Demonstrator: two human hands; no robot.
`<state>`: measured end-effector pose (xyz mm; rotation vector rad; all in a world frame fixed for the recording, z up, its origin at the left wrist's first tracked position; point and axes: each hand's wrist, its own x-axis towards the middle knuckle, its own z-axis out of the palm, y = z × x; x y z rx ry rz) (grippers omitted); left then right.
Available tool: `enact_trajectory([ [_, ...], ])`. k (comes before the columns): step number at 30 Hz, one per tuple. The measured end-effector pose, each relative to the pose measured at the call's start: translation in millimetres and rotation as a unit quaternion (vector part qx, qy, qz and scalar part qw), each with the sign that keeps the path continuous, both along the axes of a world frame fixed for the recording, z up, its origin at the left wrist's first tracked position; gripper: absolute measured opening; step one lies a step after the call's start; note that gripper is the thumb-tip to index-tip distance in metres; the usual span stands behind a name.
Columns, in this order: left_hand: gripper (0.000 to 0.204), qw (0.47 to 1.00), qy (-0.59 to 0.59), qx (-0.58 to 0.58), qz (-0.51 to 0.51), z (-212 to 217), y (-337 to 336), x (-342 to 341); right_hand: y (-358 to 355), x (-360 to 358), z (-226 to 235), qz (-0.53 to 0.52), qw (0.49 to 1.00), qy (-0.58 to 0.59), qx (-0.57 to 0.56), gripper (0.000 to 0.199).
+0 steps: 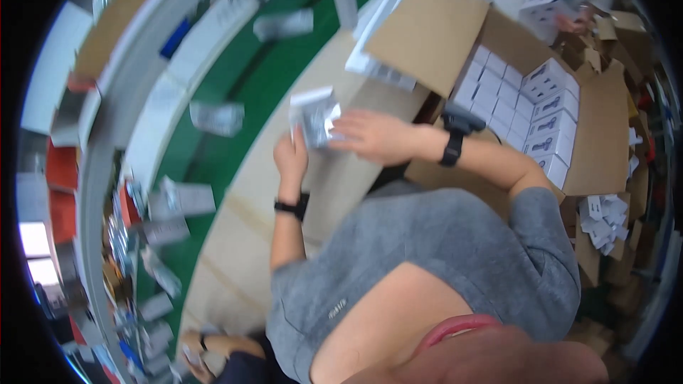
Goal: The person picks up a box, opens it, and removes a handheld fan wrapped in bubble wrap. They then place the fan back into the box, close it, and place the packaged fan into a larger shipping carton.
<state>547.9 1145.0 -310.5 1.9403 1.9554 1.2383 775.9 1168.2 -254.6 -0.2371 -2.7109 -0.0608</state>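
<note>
Shirt: your gray top (427,242) fills the lower middle, nearest the camera.
Left grip (290,160): your thumb and fingers are clamped on the lower left edge of a small package; a black band (292,206) circles the wrist.
Right grip (373,135): your fingers lie close together against the package's right side; whether they pinch it, you cannot tell from here. A black watch (453,146) is on this wrist.
Package (313,115): white and shiny silver, blurred, between your hands and above the surface.
Surface (238,242): pale beige, curving away to your left.
Carton (605,128): large, brown, flaps spread, at your right, with rows of small white boxes (491,92) inside.
Green strip (252,78): beyond the surface, carrying clear packs (217,119) set well apart.
Co-workers: at lower left, another person's hand (196,355); at far upper right, someone holds a white box (548,11).
</note>
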Motion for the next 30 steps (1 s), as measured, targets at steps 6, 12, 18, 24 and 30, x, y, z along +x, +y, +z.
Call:
enact_trajectory([
  [6, 0.047, 0.999, -0.045, -0.031, 0.004, 21, 9, 9, 21, -27, -5, -0.034, 0.994, -0.091, 0.04, 0.047],
  [12, 0.033, 0.993, 0.006, -0.114, 0.021, 22, 2, 3, 20, -4, 4, -0.01, 1.0, -0.018, 0.004, 0.024],
  [18, 0.018, 0.959, 0.143, 0.24, -0.045, 46, -16, 28, -3, 4, -9, -0.053, 0.983, 0.161, -0.068, 0.009],
  [24, 0.018, 0.911, 0.305, 0.154, -0.23, 57, -19, 34, 23, -9, 11, -0.086, 0.985, 0.073, -0.131, 0.008],
  [30, 0.012, 0.904, 0.321, 0.13, -0.253, 70, -20, 28, 28, -11, 27, -0.017, 0.998, -0.063, 0.01, 0.008],
])
